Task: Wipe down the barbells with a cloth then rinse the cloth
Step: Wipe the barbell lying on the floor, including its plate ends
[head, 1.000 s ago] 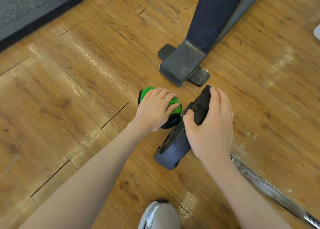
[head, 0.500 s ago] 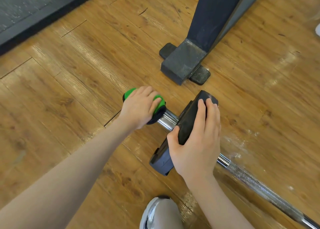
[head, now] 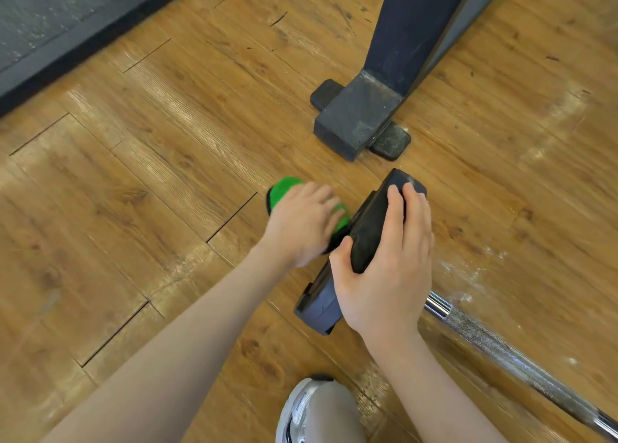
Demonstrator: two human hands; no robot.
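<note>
Barbell (head: 521,365) lies on the wood floor (head: 133,208), its weight plate (head: 364,238) serving as landmark. Right hand (head: 388,275) grips the plate's upper rim, fingers curled over it. Left hand (head: 301,222), directly left of the plate, has its grip wrapped around the green cloth (head: 284,188), which touches the plate's face. A dark rack foot (head: 357,118) stands beyond the plate.

Bright green cloth (head: 284,188) with black edging beside a black weight plate (head: 368,228), knurled silver bar (head: 501,345) behind it, all on brown wood-grain floor (head: 133,208).
</note>
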